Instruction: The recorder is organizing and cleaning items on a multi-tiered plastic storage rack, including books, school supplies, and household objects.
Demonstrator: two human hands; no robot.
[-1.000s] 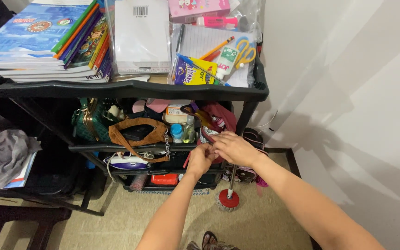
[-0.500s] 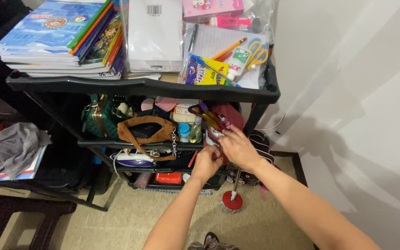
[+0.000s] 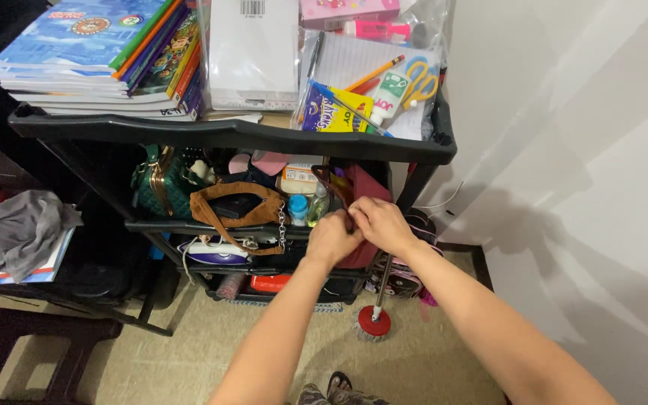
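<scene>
On the crowded black shelf (image 3: 219,135), beside small bottles (image 3: 307,208), both hands' (image 3: 333,236) (image 3: 381,222) fingers pinch a maroon bag (image 3: 365,187).

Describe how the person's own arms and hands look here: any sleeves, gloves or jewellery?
Both arms are bare all the way to the frame's bottom edge, no sleeves showing. The left hand and right hand wear no gloves, and no watch, bracelet or ring can be seen from this angle.

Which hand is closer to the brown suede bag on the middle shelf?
Left. The left hand sits just right of the brown suede bag; the right hand is farther right.
</scene>
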